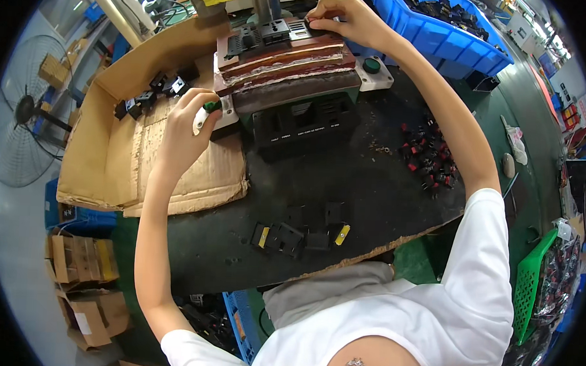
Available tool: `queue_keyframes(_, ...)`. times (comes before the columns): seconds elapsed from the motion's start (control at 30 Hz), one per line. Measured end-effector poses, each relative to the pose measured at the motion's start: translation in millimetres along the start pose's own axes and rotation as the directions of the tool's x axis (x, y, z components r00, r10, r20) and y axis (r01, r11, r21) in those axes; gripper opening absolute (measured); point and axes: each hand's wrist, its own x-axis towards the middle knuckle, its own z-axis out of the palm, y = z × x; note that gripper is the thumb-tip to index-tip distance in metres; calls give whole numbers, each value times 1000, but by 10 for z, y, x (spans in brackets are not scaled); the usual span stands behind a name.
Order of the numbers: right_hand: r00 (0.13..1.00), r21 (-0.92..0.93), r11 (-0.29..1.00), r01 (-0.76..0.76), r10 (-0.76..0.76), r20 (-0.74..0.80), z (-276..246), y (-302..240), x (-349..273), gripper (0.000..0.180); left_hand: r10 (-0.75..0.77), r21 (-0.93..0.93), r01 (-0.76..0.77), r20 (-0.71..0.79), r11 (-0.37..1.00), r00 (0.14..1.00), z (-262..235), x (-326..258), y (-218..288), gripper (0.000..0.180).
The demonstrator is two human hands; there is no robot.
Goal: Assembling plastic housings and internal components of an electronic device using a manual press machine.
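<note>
Nearest to us, on the black rubber-covered bench (371,186), lies a small group of flat black plastic parts with yellow tabs (300,234), and to the right a heap of small black and red switches (430,157). Our left hand (181,129) presses its thumb and fingers together on a green push button (211,105), which sits on a white box at the left side of the small green press machine (297,78). Our right hand (346,18) pinches a small black part (311,23) at the right end of the dark metal fixture (267,35), on top of the brown layered block and under the ram.

We judge the main danger is here: if the left button fires the ram while our right fingers are under it, they can be crushed. A badly seated part can also jam or break. Black parts (153,92) in the brown cardboard tray (131,150) lie near the edge and may slide off
</note>
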Motion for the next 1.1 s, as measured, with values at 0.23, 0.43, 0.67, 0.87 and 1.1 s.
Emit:
queue_keyframes(0.23, 856, -127, 851, 510, -516, -19, -51, -43, 49, 12, -70, 19, 71, -44, 997, 997, -15, -84, -79, 17)
queue_keyframes(0.43, 970, -271, 940, 207, -161, 181, -147, -98, 110, 12, 9, 94, -6, -28, 996, 1000, -11, -59, -18, 17)
queue_keyframes(0.67, 984, -540, 839, 57, 44, 172, -355, -532, -87, 15, 36, 163, -32, -25, 986, 999, -7, -81, -81, 17)
queue_keyframes(0.87, 724, -566, 769, -297, 568, 391, -353, -254, -544, 21, -9, 84, 13, -57, 996, 998, 54, -40, -136, 16)
queue_keyframes(1.1, 749, -461, 852, -250, 472, 466, -374, -124, -499, 14, -42, 46, 45, -75, 998, 996, 82, 2, -95, 15)
